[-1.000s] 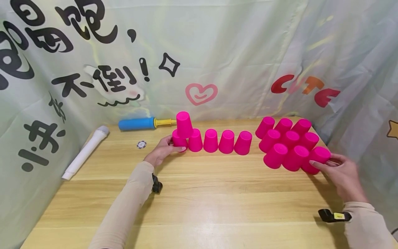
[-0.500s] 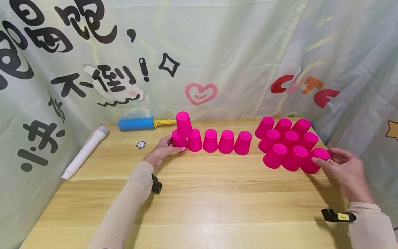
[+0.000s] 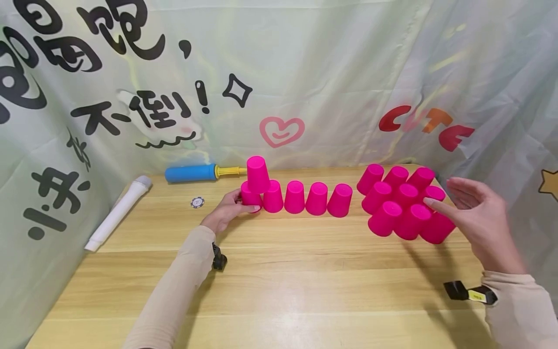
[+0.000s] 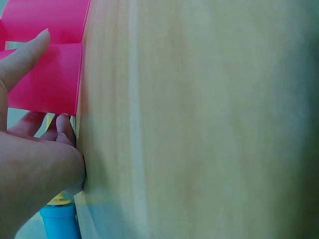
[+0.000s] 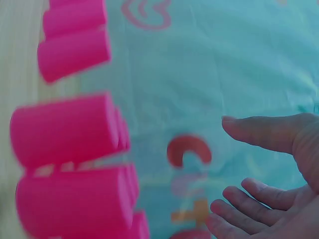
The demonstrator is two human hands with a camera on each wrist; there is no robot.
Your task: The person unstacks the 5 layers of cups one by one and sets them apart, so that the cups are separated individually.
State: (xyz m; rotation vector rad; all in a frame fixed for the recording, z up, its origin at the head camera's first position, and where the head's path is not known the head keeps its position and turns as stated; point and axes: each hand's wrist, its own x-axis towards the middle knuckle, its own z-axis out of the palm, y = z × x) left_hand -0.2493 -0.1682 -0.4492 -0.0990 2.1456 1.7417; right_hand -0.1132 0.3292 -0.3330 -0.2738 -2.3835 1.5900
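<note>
My left hand (image 3: 224,211) holds the leftmost pink cup (image 3: 249,198) of a row, thumb in front and fingers at its far side. In the left wrist view the thumb lies across that cup (image 4: 50,84). Another upside-down cup (image 3: 257,174) stands on top, bridging the held cup and its neighbour (image 3: 273,196). Further cups (image 3: 317,198) continue the row rightward, all mouth down. My right hand (image 3: 484,223) hovers with fingers and thumb apart, holding nothing, over the right side of a block of upturned pink cups (image 3: 406,194). It partly covers the nearest right cup (image 3: 438,229).
Behind the row lies a blue hand pump (image 3: 192,173) with a yellow handle. A small round chip (image 3: 197,202) and a white tube with a grey end (image 3: 119,211) lie to the left. A printed cloth (image 3: 331,87) hangs behind the wooden table (image 3: 296,281).
My right hand has let go of the near right cup of the block and risen above it. My left hand and the cups have stayed in place.
</note>
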